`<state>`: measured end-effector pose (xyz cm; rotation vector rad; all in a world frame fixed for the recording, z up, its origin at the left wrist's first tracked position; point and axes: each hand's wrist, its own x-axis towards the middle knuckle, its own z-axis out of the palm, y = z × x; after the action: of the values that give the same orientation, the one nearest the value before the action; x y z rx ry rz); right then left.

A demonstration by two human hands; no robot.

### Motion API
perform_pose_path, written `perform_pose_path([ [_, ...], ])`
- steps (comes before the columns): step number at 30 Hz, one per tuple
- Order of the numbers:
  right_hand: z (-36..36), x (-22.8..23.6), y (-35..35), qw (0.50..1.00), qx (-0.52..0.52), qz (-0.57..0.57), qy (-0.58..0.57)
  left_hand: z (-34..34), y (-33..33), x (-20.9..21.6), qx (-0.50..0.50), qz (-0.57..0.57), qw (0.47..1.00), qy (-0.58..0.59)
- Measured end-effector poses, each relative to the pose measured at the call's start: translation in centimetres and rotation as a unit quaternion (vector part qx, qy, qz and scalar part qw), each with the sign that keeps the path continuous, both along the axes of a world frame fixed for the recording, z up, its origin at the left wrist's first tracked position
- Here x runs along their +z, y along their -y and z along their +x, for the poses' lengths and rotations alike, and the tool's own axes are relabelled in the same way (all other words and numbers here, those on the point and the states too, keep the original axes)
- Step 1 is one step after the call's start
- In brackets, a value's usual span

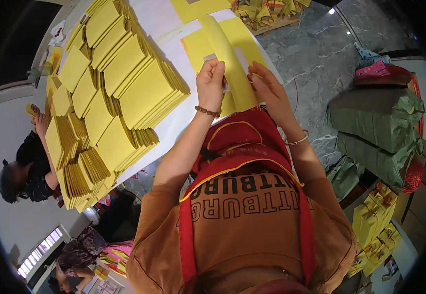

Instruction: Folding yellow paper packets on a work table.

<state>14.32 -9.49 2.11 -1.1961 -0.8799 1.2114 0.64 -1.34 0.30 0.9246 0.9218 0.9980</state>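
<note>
A yellow paper sheet point(237, 81) stands folded up in a curve on the white table in front of me. My left hand point(210, 85) is closed on its left side, thumb on top, beside a small pale patch. To the right of the fold, my right hand point(272, 93) is open, fingers stretched toward the sheet's right edge; whether the fingertips touch it I cannot tell. Under and behind the fold lie more flat yellow sheets point(246, 39) with pale strips on them.
Several stacks of folded yellow paper pieces point(144, 98) cover the table's left side. Two other people point(29, 169) work at the left. Green wrapped bundles point(370, 117) stand at the right, above yellow bundles point(377, 210). Yellow-and-red pieces point(267, 13) lie beyond the table's far end.
</note>
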Motion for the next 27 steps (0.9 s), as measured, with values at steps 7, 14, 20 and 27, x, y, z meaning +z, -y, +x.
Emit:
perform_pose_path([
  [7,0.5,0.2,-0.9,0.999,0.034,-0.023,-0.001,0.5,0.3,0.7,0.006,-0.006,1.000,0.002],
  [14,1.0,0.7,-1.3,0.997,0.016,-0.059,-0.053,-0.1,0.0,0.8,-0.012,-0.028,1.000,0.004],
  [20,1.4,0.3,-1.9,0.999,-0.014,-0.032,0.004,-0.4,-0.5,0.5,-0.033,-0.019,0.999,-0.004],
  [27,1.5,0.8,-1.8,0.997,-0.022,-0.064,-0.028,-0.2,-0.5,0.3,-0.025,-0.013,0.999,0.015],
])
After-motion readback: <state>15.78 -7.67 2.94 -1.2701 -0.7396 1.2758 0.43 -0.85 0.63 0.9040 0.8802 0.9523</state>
